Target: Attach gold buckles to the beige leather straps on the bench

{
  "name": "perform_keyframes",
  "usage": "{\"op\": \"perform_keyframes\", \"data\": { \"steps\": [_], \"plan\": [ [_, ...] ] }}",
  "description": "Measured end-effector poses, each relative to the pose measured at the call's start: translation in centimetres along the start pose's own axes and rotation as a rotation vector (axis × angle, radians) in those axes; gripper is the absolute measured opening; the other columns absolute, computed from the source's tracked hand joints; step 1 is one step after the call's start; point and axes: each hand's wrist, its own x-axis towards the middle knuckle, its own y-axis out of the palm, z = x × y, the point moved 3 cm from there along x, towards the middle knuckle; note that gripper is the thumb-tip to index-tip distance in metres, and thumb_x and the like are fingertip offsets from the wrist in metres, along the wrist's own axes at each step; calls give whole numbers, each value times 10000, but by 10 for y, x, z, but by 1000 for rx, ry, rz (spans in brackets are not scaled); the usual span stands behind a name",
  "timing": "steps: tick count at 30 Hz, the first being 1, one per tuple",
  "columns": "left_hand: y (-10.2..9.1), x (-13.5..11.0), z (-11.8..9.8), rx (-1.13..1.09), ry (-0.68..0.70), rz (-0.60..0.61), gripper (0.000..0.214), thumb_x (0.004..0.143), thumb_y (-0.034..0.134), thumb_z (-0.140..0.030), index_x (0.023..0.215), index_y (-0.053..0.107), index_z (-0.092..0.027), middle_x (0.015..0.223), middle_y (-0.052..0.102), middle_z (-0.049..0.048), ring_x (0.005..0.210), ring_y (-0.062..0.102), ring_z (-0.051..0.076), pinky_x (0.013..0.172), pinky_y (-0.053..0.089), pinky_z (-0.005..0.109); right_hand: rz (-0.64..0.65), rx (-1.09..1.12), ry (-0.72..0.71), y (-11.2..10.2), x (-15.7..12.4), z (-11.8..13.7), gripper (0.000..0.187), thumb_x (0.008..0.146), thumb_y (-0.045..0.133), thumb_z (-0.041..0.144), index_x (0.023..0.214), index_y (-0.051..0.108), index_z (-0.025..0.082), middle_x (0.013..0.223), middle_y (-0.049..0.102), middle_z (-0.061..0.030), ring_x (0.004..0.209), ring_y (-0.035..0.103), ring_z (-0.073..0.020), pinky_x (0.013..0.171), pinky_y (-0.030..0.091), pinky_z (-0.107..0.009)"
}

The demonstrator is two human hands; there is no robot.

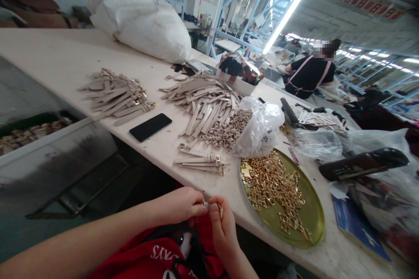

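Note:
Just in front of the table edge, my left hand (190, 202) and my right hand (222, 222) meet with fingers pinched. Between them shows a bit of light beige strap (206, 204), mostly covered by the fingers. A gold buckle (221, 212) peeks out at my right hand's fingers. Straps with buckles (201, 163) lie in a small row on the table above my hands. To their right, a round gold-coloured tray (307, 209) bears a heap of gold buckles (275, 181). Small beige loops (229, 130) are piled beyond, beside loose beige straps (204, 96).
On the white table (157, 152) lie a black phone (150, 127) and a heap of buckled straps (118, 96). A clear plastic bag (260, 126), a large white sack (140, 17) and a blue booklet (358, 224) are around. A person (309, 72) sits farther back.

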Motion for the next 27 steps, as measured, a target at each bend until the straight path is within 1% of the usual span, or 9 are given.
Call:
{"op": "perform_keyframes", "data": {
  "steps": [5,8,10,12,14,17,20,23,27],
  "plan": [
    [-21,24,-10,419,47,-240,291,815,434,-359,716,622,-159,693,652,76,645,589,208,554,382,255,-38,18,26,2,29,-8,251,902,278,337,952,477,193,791,599,-36,700,576,-157,615,443,-269],
    [-24,42,-8,549,104,-301,320,833,420,-393,805,639,-162,772,655,94,731,595,231,631,402,285,-42,-239,-10,-8,53,-18,282,889,310,359,979,512,185,834,625,-66,755,585,-196,654,436,-310],
    [-34,51,-7,600,175,-382,298,830,442,-389,835,636,-163,817,645,93,798,584,230,702,403,297,-128,-447,-41,-20,66,-27,327,860,370,407,1019,523,166,852,623,-95,782,571,-232,687,423,-354],
    [-55,58,-5,645,175,-495,252,834,453,-350,831,626,-167,844,630,83,834,570,214,750,395,294,-238,-597,-65,-31,74,-36,400,825,419,458,1041,522,137,862,608,-125,799,550,-261,711,411,-394],
    [-86,68,0,686,69,-619,222,846,438,-307,829,612,-170,870,619,76,838,567,194,765,394,284,-289,-670,-85,-36,76,-43,438,813,430,478,1042,523,117,891,592,-150,833,532,-278,740,402,-417],
    [-132,91,8,712,-79,-761,214,824,479,-297,953,562,-148,955,606,108,902,557,219,784,394,304,-296,-695,-98,-35,76,-49,419,831,410,453,1042,524,109,948,577,-167,895,511,-286,772,393,-424],
    [-159,118,14,707,-146,-817,281,795,512,-302,998,529,-109,929,616,142,874,572,249,747,408,327,-290,-697,-116,-32,74,-49,393,837,418,425,1047,523,110,970,575,-165,915,502,-284,791,387,-427],
    [-164,132,17,692,-151,-843,195,783,500,-228,933,549,-113,868,632,127,825,588,240,718,414,317,-290,-686,-141,-32,73,-48,355,836,435,399,1036,528,121,984,579,-158,928,501,-278,808,383,-430],
    [-156,118,8,659,-83,-896,133,796,447,-194,865,551,-147,893,613,90,839,575,196,723,412,276,-321,-649,-149,-35,71,-47,319,833,451,372,1033,527,136,997,572,-148,945,499,-269,818,387,-436]
  ]
}}
